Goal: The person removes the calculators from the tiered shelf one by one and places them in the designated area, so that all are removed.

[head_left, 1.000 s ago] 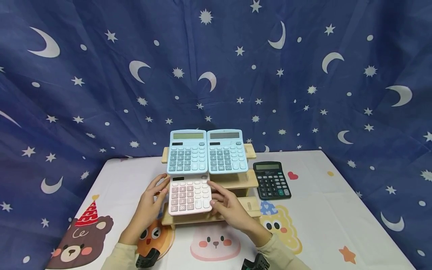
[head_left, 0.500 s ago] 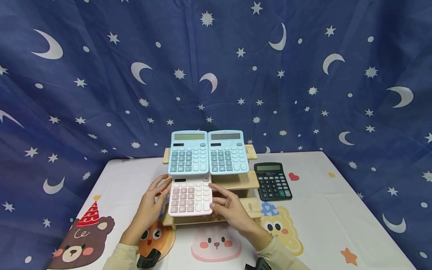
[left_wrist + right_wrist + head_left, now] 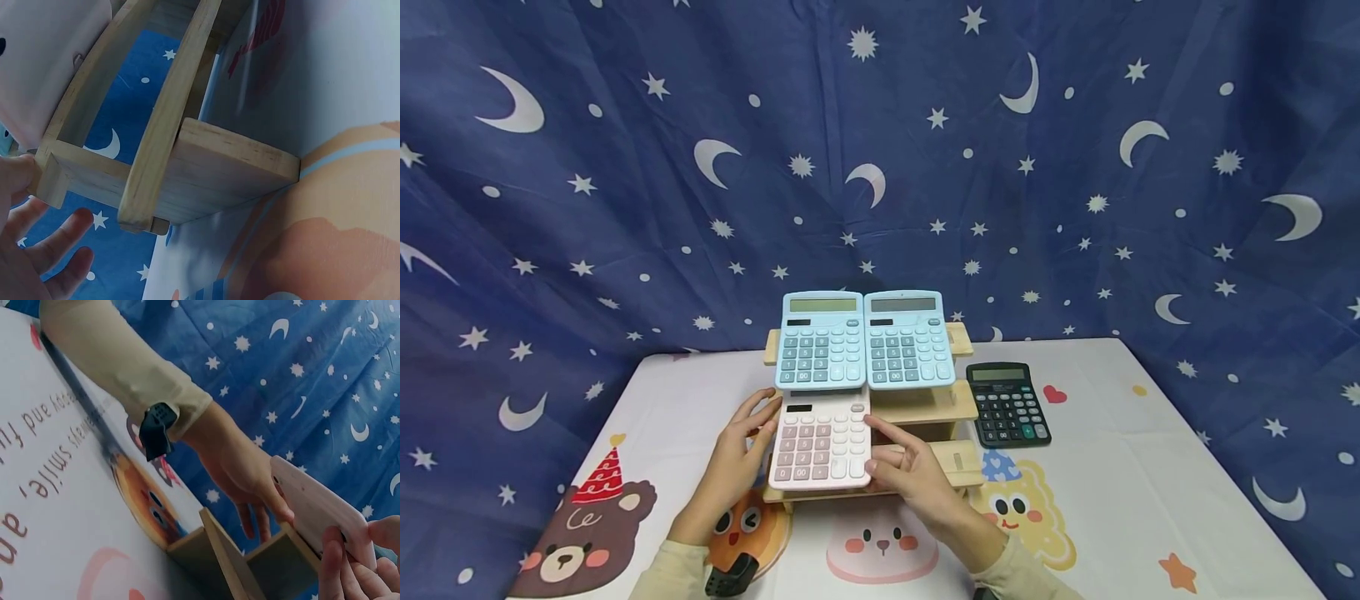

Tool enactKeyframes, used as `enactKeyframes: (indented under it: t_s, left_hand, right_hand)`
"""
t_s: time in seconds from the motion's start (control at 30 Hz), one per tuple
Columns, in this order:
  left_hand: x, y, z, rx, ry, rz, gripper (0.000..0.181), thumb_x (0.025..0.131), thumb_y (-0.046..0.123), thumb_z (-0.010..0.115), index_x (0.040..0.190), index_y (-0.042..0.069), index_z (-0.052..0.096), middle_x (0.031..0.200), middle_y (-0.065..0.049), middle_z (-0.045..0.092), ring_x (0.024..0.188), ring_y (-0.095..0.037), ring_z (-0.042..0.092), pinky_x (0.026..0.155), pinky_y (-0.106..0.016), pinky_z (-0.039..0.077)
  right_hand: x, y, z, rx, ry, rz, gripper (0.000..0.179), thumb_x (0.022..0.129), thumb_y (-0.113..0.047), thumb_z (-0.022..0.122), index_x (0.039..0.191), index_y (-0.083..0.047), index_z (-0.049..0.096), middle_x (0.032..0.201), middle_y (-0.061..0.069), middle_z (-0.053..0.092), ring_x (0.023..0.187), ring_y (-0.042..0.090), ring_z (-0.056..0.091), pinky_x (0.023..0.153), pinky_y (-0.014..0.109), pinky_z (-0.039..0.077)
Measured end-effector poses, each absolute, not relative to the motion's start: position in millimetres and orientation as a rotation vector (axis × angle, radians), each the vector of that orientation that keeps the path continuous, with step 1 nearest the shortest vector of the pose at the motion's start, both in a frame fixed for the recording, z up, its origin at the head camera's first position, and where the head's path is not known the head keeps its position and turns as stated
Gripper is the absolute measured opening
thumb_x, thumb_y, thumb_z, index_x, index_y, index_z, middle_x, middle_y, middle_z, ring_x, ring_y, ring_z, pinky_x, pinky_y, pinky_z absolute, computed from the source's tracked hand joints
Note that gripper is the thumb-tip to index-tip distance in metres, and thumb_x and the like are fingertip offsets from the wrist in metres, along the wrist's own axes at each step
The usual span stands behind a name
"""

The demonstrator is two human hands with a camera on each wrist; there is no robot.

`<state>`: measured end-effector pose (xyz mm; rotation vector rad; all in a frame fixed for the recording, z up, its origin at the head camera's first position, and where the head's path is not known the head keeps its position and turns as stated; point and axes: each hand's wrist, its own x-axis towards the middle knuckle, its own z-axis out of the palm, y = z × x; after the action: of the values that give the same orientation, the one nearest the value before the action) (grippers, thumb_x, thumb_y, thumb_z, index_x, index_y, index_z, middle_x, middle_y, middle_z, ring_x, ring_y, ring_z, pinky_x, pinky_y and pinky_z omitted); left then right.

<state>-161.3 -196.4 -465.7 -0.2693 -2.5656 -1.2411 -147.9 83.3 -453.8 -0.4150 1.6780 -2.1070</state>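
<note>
A pink-and-white calculator (image 3: 822, 442) slants over the front of a stepped wooden rack (image 3: 955, 462), its top end beneath the lower edge of the left blue calculator (image 3: 822, 340). My right hand (image 3: 921, 483) pinches its right edge, with fingers at the side and underneath in the right wrist view. At the calculator's left edge lies my left hand (image 3: 733, 454). The left wrist view has that hand's fingers (image 3: 59, 240) loosely spread beside the rack's end, one digit against the wood. A second blue calculator (image 3: 910, 340) sits on the upper tier.
A black calculator (image 3: 1008, 404) lies on the table right of the rack. The white tablecloth (image 3: 1120, 467) carries printed cartoon figures. Behind the table hangs a blue curtain (image 3: 910, 125) with moons and stars.
My right hand has drawn the pink calculator's lower end slightly toward me. The left hand stays nearly in place at its left edge. The head view has shifted a little.
</note>
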Motion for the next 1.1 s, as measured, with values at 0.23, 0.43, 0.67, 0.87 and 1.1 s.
enactKeyframes:
  t_s: [0.23, 0.43, 0.67, 0.87, 1.1]
  left_hand:
    - [-161.4, -196.6, -464.5, -0.241, -2.586, -1.221, 0.039, 0.105, 0.007, 0.051, 0.142, -0.005, 0.054, 0.159, -0.014, 0.043, 0.144, -0.037, 0.044, 0.095, -0.042, 0.051]
    - [-162.3, -196.2, -462.7, -0.206, -2.616, -1.210, 0.040, 0.104, 0.006, 0.052, 0.142, -0.006, 0.052, 0.160, -0.013, 0.042, 0.143, -0.035, 0.046, 0.094, -0.038, 0.051]
    - [-161.2, -194.7, -465.6, -0.181, -2.643, -1.235, 0.040, 0.104, 0.005, 0.051, 0.142, -0.005, 0.053, 0.161, -0.013, 0.040, 0.144, -0.036, 0.044, 0.095, -0.040, 0.052]
    - [-161.7, -194.5, -466.8, -0.189, -2.628, -1.256, 0.038, 0.103, 0.008, 0.055, 0.140, 0.000, 0.058, 0.160, -0.013, 0.041, 0.145, -0.038, 0.043, 0.098, -0.049, 0.050]
    - [-161.7, -195.8, -466.2, -0.196, -2.619, -1.264, 0.037, 0.103, 0.012, 0.056, 0.138, 0.001, 0.061, 0.160, -0.014, 0.040, 0.145, -0.040, 0.042, 0.100, -0.053, 0.048]
  right_hand:
    - [-141.3, 82.1, -450.5, -0.343, 1.573, -2.120, 0.069, 0.096, 0.002, 0.059, 0.158, -0.004, 0.031, 0.128, 0.021, 0.069, 0.087, 0.007, 0.073, 0.078, 0.024, 0.059]
    - [-136.7, 82.8, -444.8, -0.318, 1.513, -2.119, 0.069, 0.096, 0.000, 0.060, 0.158, -0.004, 0.031, 0.125, 0.015, 0.072, 0.079, 0.005, 0.071, 0.076, 0.022, 0.058]
    - [-131.4, 85.6, -444.8, -0.334, 1.477, -2.091, 0.071, 0.095, -0.002, 0.063, 0.158, -0.005, 0.031, 0.110, 0.004, 0.078, 0.076, 0.004, 0.070, 0.073, 0.020, 0.058]
    - [-128.8, 87.8, -443.2, -0.385, 1.442, -2.073, 0.071, 0.096, -0.006, 0.065, 0.158, -0.005, 0.030, 0.108, 0.000, 0.079, 0.078, 0.004, 0.070, 0.074, 0.020, 0.057]
    - [-126.9, 89.2, -438.2, -0.411, 1.433, -2.058, 0.070, 0.097, -0.008, 0.064, 0.158, -0.004, 0.030, 0.106, -0.002, 0.079, 0.080, 0.004, 0.071, 0.074, 0.019, 0.057]
